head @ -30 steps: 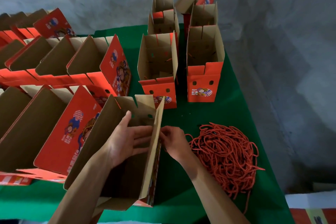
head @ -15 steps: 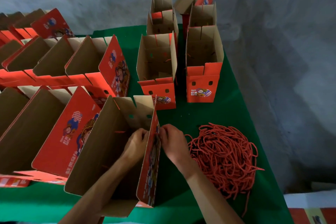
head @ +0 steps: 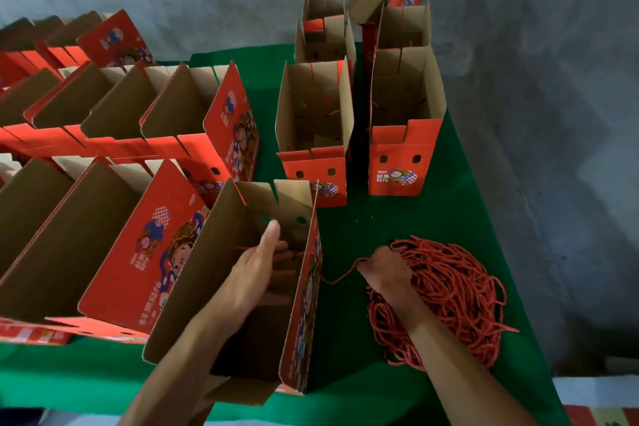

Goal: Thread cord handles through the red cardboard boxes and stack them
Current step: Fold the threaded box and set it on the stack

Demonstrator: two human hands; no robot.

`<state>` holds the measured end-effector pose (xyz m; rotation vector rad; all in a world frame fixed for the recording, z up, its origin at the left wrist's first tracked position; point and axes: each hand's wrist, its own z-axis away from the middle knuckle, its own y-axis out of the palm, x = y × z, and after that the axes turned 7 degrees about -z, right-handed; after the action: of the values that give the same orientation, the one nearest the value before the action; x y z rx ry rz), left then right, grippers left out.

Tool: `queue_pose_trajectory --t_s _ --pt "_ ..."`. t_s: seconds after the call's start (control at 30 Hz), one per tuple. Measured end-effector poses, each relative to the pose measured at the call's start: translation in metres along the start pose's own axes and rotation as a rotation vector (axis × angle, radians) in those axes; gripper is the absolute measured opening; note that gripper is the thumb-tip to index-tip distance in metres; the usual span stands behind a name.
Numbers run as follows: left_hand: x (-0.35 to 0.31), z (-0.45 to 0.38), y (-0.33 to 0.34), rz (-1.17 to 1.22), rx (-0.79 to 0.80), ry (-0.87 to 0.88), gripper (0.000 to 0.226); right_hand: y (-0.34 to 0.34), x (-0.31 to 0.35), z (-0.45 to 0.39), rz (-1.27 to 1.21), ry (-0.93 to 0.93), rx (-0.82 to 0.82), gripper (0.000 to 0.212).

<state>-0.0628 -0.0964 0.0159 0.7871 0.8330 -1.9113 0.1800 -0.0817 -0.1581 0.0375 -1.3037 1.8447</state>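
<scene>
I see the open box [head: 221,273] at lower centre of the frame, standing on the green bench [head: 363,225] with its brown inside facing up and its red printed side toward the right. My left hand [head: 256,273] is inside it, thumb raised and fingers reaching to the right wall, where a short length of red cord shows at the fingertips; whether the fingers pinch it I cannot tell. A single cord [head: 340,275] runs from the outside of that wall across the bench to my right hand [head: 387,273], which pinches its end at the left edge of the cord pile [head: 456,301] in the lower right. Two rows of boxes [head: 114,121] lean one against another across the left half of the frame. Upright boxes [head: 403,135] stand in two short columns at upper centre, near the grey wall [head: 518,45].
</scene>
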Motion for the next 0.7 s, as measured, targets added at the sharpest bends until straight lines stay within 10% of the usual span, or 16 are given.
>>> queue_pose_trajectory --t_s 0.33,0.53,0.7 --pt "0.002 0.031 0.01 -0.243 0.314 -0.02 0.039 -0.001 -0.006 0.003 0.117 0.015 0.117 0.016" --pt "0.0 0.026 0.005 -0.309 0.13 -0.032 0.039 -0.001 0.011 0.012 -0.989 0.129 0.33 0.037" --pt "-0.003 0.022 0.009 -0.423 0.012 0.014 0.044 0.018 -0.003 0.039 -1.109 0.264 0.43 0.028"
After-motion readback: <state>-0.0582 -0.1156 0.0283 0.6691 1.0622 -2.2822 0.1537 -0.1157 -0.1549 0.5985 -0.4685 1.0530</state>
